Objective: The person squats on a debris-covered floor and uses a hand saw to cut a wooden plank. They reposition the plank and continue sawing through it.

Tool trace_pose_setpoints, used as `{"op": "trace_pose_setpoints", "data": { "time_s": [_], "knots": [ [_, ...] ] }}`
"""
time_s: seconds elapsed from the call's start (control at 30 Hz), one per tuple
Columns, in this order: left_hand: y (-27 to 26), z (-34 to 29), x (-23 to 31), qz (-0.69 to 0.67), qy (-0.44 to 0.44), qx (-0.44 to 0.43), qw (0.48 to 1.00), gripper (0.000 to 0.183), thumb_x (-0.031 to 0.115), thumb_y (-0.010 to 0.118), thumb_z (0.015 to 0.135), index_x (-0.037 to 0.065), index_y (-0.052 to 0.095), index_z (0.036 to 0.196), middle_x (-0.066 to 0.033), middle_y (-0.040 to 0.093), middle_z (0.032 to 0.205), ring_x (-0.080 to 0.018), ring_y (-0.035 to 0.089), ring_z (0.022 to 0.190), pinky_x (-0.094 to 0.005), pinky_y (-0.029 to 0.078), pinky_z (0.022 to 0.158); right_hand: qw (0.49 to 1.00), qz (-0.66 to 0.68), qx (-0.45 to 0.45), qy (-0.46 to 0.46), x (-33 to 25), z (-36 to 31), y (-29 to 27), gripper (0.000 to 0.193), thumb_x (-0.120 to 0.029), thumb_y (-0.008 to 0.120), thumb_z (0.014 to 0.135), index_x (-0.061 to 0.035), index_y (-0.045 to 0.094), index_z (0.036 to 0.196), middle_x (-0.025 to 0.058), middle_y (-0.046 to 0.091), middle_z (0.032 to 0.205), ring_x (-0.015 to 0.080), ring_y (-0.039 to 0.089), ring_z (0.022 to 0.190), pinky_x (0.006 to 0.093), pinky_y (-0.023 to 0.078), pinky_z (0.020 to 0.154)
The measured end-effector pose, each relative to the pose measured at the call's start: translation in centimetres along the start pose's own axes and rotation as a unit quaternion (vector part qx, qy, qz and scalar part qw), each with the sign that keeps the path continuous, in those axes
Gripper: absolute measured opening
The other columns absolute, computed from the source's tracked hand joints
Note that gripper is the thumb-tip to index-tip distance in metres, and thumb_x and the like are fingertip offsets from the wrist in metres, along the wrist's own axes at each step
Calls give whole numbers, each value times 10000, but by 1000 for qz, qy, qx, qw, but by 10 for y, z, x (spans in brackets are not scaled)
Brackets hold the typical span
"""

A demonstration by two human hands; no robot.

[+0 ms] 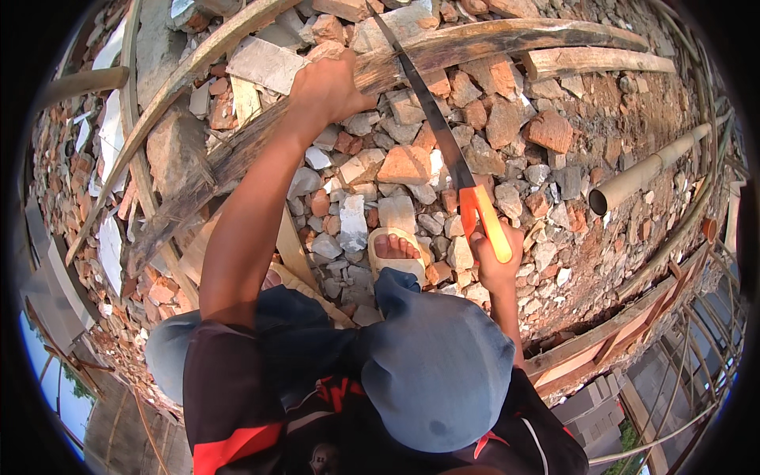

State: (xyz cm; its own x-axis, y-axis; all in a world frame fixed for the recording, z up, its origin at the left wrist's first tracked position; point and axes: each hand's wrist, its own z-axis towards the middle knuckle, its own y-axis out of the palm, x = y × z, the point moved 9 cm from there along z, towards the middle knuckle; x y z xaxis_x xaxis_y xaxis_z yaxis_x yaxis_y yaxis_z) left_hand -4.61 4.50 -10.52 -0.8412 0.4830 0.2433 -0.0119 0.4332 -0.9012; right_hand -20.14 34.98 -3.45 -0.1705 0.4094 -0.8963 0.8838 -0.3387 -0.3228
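Observation:
My left hand [326, 89] is closed over a long, weathered wooden beam [507, 37], its fingertips partly hidden on the far side. The beam runs from the lower left up to the far right, curved by the lens. In my right hand [500, 257] is a handsaw [434, 111], gripped by its orange handle. Its long dark blade points away from me and crosses the beam to the right of my left hand. Whether the teeth touch the wood, I cannot tell.
Broken bricks and concrete rubble [404, 165] cover the ground around my sandalled feet. A shorter piece of timber [598, 61] lies beyond the beam at right. A hollow pipe [649, 170] rests to the right. More wooden strips [170, 83] cross at the left.

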Motion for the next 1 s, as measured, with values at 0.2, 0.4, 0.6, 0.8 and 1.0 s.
{"op": "trace_pose_setpoints", "data": {
  "time_s": [0.2, 0.4, 0.6, 0.8, 1.0],
  "knots": [
    [-1, -1, 1, 0, 17, 28, 999, 588, 416, 829, 719, -25, 639, 1057, -243, 737, 828, -394, 749, 833, -478, 591, 770, 999, -10, 9, -30, 7, 78, 42, 155, -95, 637, 820, 24, 592, 732, 54, 518, 563, 120, 484, 502, 309, 383, 500],
    [1, -1, 0, 8, 7, 30, 999, 597, 408, 842, 715, -34, 621, 1050, -236, 732, 795, -397, 747, 760, -482, 595, 712, 1000, 12, 2, -8, -3, -16, -10, 320, -55, 564, 760, 74, 736, 997, 57, 636, 656, 99, 576, 563, 254, 468, 585],
    [5, 3, -2, -6, 7, 6, 1000, 599, 399, 843, 704, -42, 616, 1039, -238, 728, 780, -382, 751, 746, -468, 607, 707, 999, -33, 10, -20, 4, 41, 28, 119, -80, 608, 796, 34, 611, 761, 46, 536, 570, 110, 483, 490, 286, 395, 499],
    [7, 3, 3, -8, 14, 10, 1000, 596, 391, 842, 710, -46, 618, 1047, -230, 725, 761, -372, 752, 743, -468, 604, 696, 1000, 1, -3, 7, 1, 59, 27, 82, -42, 593, 791, 30, 619, 761, 31, 532, 582, 105, 481, 511, 284, 392, 503],
    [5, -1, -7, -17, -5, 17, 1000, 606, 407, 839, 682, -13, 605, 1051, -231, 722, 782, -407, 736, 765, -487, 586, 710, 999, -15, -15, 36, -9, -16, -11, 149, -49, 591, 724, 57, 656, 807, 88, 568, 597, 145, 557, 503, 296, 443, 533]
  ]
}}
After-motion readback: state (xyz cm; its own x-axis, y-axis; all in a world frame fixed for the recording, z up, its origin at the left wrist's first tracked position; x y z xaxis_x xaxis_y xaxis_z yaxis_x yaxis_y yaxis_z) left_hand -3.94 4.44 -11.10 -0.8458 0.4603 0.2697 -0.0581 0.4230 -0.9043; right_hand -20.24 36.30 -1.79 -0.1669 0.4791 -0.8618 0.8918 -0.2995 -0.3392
